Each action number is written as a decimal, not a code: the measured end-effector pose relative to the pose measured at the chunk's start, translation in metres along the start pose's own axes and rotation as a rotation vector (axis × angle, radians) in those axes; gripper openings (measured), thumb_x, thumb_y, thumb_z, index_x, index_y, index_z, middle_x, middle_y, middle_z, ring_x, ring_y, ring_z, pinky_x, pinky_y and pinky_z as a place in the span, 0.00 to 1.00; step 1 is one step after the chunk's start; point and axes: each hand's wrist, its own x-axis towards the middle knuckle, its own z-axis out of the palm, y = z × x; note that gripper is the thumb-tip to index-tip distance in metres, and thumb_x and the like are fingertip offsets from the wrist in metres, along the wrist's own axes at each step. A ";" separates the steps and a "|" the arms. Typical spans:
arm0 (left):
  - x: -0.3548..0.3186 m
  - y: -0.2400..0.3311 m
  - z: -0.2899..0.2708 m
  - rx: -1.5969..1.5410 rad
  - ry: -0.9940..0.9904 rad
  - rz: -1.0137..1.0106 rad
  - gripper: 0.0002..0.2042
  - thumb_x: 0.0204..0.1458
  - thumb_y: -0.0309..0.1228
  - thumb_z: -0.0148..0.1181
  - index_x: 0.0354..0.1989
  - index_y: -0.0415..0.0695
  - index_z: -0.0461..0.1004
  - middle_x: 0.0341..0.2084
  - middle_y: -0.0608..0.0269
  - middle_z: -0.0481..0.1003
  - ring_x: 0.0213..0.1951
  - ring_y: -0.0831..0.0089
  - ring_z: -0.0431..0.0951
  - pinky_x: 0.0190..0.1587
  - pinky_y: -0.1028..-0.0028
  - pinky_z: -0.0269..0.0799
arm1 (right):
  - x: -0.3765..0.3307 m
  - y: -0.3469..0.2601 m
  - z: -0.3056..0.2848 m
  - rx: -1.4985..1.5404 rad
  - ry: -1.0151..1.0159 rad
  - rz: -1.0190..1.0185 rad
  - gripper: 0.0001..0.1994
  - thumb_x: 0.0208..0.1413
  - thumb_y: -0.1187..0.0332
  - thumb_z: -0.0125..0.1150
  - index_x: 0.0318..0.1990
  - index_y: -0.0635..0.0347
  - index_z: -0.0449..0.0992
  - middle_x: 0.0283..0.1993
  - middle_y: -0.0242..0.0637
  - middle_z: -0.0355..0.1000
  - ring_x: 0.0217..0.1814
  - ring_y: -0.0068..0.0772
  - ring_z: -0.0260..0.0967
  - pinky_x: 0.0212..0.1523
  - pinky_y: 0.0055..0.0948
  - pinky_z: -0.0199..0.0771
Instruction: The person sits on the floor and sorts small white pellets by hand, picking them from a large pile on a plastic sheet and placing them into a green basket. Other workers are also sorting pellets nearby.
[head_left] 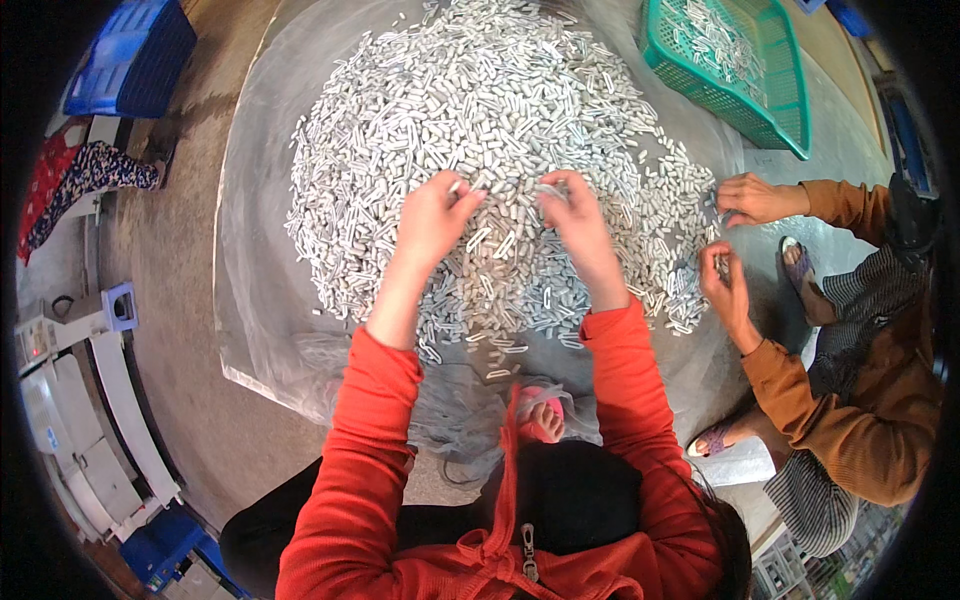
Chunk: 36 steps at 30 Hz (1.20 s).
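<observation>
Both hands work at the near slope of a great heap of small white-grey sticks [480, 130] spread on a clear plastic sheet [250, 260] laid over the concrete floor, the sheet apparently there to keep the loose pieces off the ground; the left hand [432, 215] pinches one stick at its fingertips, while the right hand [575, 215] curls closed over a few more. To the right, a co-worker in a brown sleeve [860, 420] picks at the heap's edge. A green mesh basket [780, 90] behind already holds sticks, and a blue crate [130, 60] sits far left.
</observation>
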 end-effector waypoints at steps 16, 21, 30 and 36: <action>-0.051 -0.041 0.003 -1.263 -0.096 -0.309 0.07 0.53 0.32 0.54 0.35 0.42 0.70 0.22 0.69 0.67 0.25 0.77 0.68 0.26 0.76 0.65 | -0.006 0.007 0.032 -0.544 -0.020 -0.294 0.08 0.44 0.69 0.62 0.33 0.57 0.73 0.28 0.40 0.69 0.27 0.42 0.68 0.28 0.36 0.68; -0.060 -0.015 0.021 -0.034 0.079 0.012 0.12 0.46 0.33 0.61 0.35 0.40 0.69 0.23 0.57 0.69 0.26 0.64 0.71 0.29 0.70 0.68 | -0.012 -0.003 0.024 -0.531 0.005 -0.228 0.07 0.45 0.69 0.61 0.32 0.57 0.72 0.29 0.40 0.70 0.27 0.42 0.69 0.28 0.36 0.68; -0.055 -0.023 0.022 -0.064 0.114 0.085 0.11 0.47 0.30 0.60 0.36 0.38 0.70 0.23 0.56 0.70 0.25 0.62 0.72 0.30 0.69 0.67 | -0.004 0.006 0.030 -0.475 -0.036 -0.192 0.07 0.48 0.70 0.59 0.35 0.57 0.71 0.27 0.38 0.70 0.29 0.35 0.69 0.28 0.31 0.66; -0.071 -0.039 -0.007 -1.359 -0.097 -0.356 0.07 0.52 0.31 0.54 0.37 0.43 0.68 0.29 0.67 0.70 0.30 0.77 0.70 0.35 0.78 0.67 | -0.031 -0.009 0.009 0.432 -0.038 0.272 0.03 0.56 0.71 0.48 0.36 0.58 0.67 0.29 0.31 0.68 0.26 0.19 0.62 0.27 0.19 0.61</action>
